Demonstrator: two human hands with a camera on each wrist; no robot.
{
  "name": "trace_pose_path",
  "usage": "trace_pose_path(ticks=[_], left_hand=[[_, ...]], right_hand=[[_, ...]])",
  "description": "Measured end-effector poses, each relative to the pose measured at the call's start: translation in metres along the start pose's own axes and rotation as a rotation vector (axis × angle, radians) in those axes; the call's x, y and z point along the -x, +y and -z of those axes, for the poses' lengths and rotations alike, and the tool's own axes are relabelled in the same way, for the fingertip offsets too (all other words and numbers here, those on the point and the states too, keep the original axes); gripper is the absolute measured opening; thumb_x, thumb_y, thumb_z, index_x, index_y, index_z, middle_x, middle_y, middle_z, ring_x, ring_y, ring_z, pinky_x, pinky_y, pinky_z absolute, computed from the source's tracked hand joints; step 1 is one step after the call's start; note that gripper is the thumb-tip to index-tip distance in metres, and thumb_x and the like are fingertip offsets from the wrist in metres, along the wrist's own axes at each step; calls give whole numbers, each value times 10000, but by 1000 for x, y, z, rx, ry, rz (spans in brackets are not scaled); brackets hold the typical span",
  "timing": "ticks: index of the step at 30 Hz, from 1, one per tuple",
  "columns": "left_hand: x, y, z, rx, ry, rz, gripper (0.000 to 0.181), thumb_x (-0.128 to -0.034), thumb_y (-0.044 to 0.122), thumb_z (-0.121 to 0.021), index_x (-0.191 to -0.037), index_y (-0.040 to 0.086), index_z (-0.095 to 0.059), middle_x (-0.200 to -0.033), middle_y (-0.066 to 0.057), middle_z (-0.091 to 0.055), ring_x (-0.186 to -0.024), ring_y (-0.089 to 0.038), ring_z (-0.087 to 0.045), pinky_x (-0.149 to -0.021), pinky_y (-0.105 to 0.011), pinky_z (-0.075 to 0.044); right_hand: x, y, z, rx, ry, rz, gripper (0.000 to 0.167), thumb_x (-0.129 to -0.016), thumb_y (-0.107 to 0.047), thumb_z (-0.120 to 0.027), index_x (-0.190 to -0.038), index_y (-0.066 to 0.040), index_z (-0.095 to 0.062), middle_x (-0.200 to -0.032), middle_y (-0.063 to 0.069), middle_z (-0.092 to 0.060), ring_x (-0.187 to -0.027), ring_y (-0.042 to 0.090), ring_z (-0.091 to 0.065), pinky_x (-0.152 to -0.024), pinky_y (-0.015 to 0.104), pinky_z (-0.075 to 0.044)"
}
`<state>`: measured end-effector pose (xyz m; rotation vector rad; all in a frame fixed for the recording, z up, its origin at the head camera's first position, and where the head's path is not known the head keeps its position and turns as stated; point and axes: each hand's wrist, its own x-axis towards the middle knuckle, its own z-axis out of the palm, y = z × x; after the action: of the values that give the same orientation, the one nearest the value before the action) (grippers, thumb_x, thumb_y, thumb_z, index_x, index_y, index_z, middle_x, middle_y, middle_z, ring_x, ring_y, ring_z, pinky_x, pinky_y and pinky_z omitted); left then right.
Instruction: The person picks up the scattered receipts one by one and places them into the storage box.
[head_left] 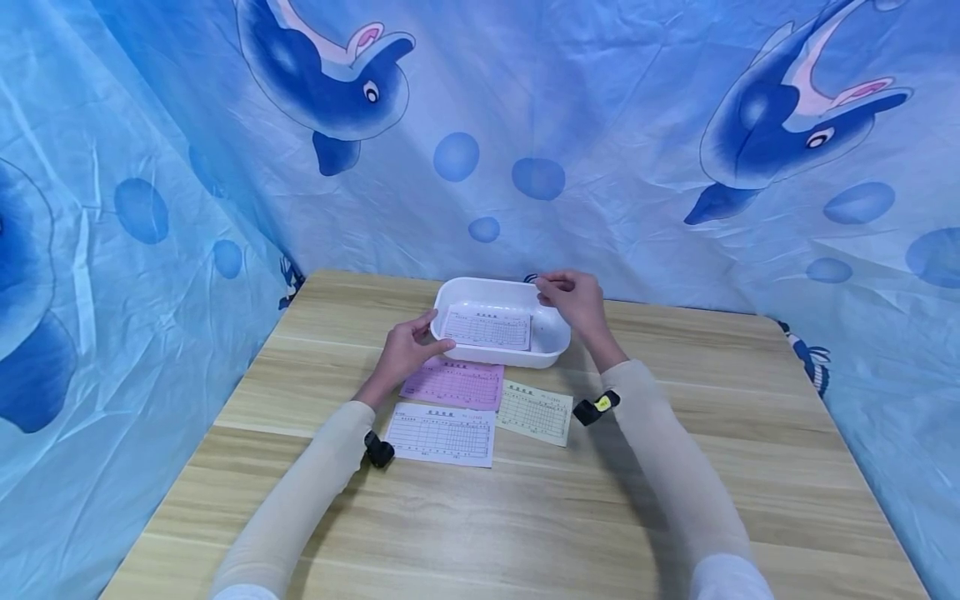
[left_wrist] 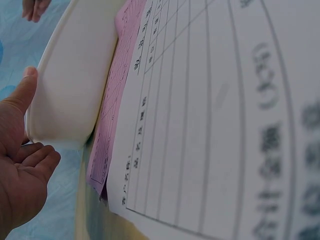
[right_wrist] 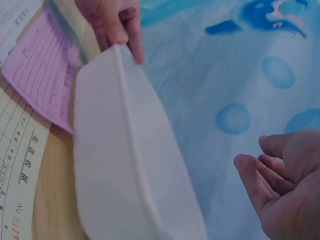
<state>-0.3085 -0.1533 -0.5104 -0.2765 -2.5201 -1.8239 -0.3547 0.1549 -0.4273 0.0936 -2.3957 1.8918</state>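
A white plastic tray point(head_left: 558, 337) stands near the table's back edge, with a pale printed slip point(head_left: 487, 327) lying in it. My left hand point(head_left: 403, 354) grips the tray's left end; in the right wrist view that hand point(right_wrist: 112, 22) has its thumb on the rim point(right_wrist: 131, 115). Over the tray's right end is my right hand point(head_left: 576, 298), fingers bent loosely; the right wrist view shows this hand point(right_wrist: 292, 182) empty and apart from the tray. In front of the tray lie a pink slip point(head_left: 457, 385), a yellowish slip point(head_left: 536, 412) and a white slip point(head_left: 442, 435).
The wooden table point(head_left: 675, 392) extends to both sides and toward me. Behind it and on the left hangs a blue curtain point(head_left: 480, 108) with dolphins and bubbles. Dark-and-white tassels point(head_left: 810, 358) hang at the table's right edge.
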Motion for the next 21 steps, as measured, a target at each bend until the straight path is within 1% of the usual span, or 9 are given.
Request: trace_pose_path(ticks=[3, 7, 9, 11, 15, 18, 21], left_hand=[[0, 0, 0, -6, -3, -3, 860, -860, 343, -840, -1547, 51, -413, -1624, -111, -362, -1435, -355, -444, -1159, -466, -423], [1, -1, 1, -32, 1, 2, 872, -849, 382, -842, -1542, 56, -427, -1613, -108, -387, -1424, -342, -463, -1148, -445, -441], [0, 0, 1, -42, 5, 7, 878, -843, 394, -844, -1540, 57, -432, -1606, -113, -397, -1418, -334, -473, -1140, -430, -452], [0, 0, 1, -47, 7, 10, 883, -841, 399, -844, -1542, 59, -429, -1603, -116, -401, -1417, -328, -476, -1138, -420, -454], [0, 0, 0, -47, 8, 6, 888, -836, 402, -848, -1542, 61, -430, -1596, -118, -414, -1413, -325, -482, -1140, -425, -453], [0, 1, 1, -41, 9, -1, 884, -836, 399, -850, -1539, 60, -434, -1586, -126, -426, -1407, -334, -487, -1142, -443, -450], [0, 1, 1, -38, 7, -6, 884, -839, 400, -848, -1539, 55, -433, -1584, -131, -429, -1407, -339, -486, -1144, -454, -447]], right_hand=[[11, -9, 4, 9, -14, 21, 288, -962, -212, -743, -1158, -2, -729, -1100, 220, -734, -891, 248, -763, -826, 342, -639], [26, -17, 5, -9, -43, 58, 286, -966, -190, -737, -1151, 27, -717, -1089, 253, -720, -822, 186, -756, -823, 374, -641], [33, -19, 5, -17, -58, 76, 287, -965, -175, -737, -1154, 41, -714, -1084, 270, -714, -800, 168, -750, -815, 370, -641], [42, -20, 5, -19, -74, 93, 297, -965, -170, -737, -1160, 52, -710, -1075, 280, -710, -807, 193, -753, -798, 344, -644], [57, -19, 3, -3, -107, 117, 333, -965, -205, -739, -1179, 49, -704, -1058, 254, -718, -880, 303, -752, -781, 312, -644], [68, -15, 1, 10, -134, 121, 347, -965, -236, -741, -1181, 33, -706, -1047, 222, -728, -922, 355, -743, -803, 360, -645], [78, -10, -2, 19, -160, 109, 351, -963, -247, -743, -1185, 22, -705, -1047, 198, -734, -934, 349, -744, -831, 423, -638]])
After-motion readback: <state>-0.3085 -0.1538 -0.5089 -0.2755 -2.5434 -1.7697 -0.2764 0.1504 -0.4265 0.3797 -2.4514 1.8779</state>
